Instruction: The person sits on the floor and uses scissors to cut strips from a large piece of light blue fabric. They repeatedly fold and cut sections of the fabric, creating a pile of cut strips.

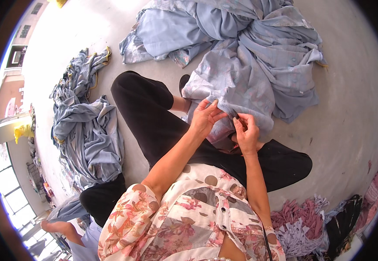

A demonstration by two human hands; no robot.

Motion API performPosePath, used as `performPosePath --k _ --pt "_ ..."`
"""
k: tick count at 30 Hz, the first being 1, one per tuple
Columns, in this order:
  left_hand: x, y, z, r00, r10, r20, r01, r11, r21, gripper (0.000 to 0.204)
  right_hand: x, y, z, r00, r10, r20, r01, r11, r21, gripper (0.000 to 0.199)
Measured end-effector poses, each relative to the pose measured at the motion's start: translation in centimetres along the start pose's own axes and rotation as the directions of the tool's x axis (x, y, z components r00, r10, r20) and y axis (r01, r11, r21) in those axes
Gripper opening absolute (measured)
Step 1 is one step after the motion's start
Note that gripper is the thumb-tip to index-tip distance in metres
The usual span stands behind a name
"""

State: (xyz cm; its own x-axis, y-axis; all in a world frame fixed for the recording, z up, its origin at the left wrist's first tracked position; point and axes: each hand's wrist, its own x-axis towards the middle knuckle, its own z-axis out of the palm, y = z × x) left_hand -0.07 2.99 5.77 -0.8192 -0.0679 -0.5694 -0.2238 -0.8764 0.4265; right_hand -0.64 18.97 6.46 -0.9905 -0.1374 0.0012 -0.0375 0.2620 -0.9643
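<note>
A pale blue-grey patterned cloth [236, 71] is drawn across my lap from a large heap in front of me. My left hand [204, 118] is closed on the edge of this cloth, pinching it between thumb and fingers. Just to the right, my right hand [247, 132] is curled around a small dark tool [242, 122], mostly hidden by the fingers, so its kind is unclear. The tool's tip is close to the cloth's edge, a short way from my left hand. Beneath both hands, the cloth hangs between my crossed legs.
Part of the large cloth heap [189, 26] spreads over the grey floor [349, 95] ahead. A second blue-grey pile [89, 135] with yellow edging lies to my left. Cut strips of pink and lilac fabric [299, 222] lie at the lower right. Another person's foot [54, 227] shows at lower left.
</note>
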Motion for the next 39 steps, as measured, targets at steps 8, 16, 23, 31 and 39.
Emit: performPosePath --k 8,16,23,31,39 --pt "-0.6 -0.1 0.6 1.000 -0.011 -0.013 0.011 1.000 -0.005 0.017 1.1 -0.9 0.4 0.985 -0.170 0.029 0.172 0.961 -0.215 0.017" --pt "-0.7 -0.1 0.9 1.000 -0.008 0.008 0.008 1.000 0.008 0.014 1.3 -1.6 -0.6 0.989 -0.071 -0.129 0.068 0.997 -0.032 0.016" --pt "-0.7 -0.3 0.9 0.998 0.044 0.037 -0.048 0.993 0.108 0.015 1.0 -1.1 -0.7 0.998 -0.063 0.011 0.064 0.993 -0.094 0.018" --pt "-0.9 -1.4 1.2 0.992 0.104 0.066 -0.117 0.965 0.234 0.017 1.8 -1.8 -0.2 0.988 -0.141 0.065 0.154 0.948 -0.278 0.018" --pt "-0.9 -1.0 0.2 0.997 0.024 0.068 -0.036 0.984 0.177 0.013 1.2 -1.4 -1.6 0.998 0.021 -0.055 -0.023 0.999 -0.043 0.019"
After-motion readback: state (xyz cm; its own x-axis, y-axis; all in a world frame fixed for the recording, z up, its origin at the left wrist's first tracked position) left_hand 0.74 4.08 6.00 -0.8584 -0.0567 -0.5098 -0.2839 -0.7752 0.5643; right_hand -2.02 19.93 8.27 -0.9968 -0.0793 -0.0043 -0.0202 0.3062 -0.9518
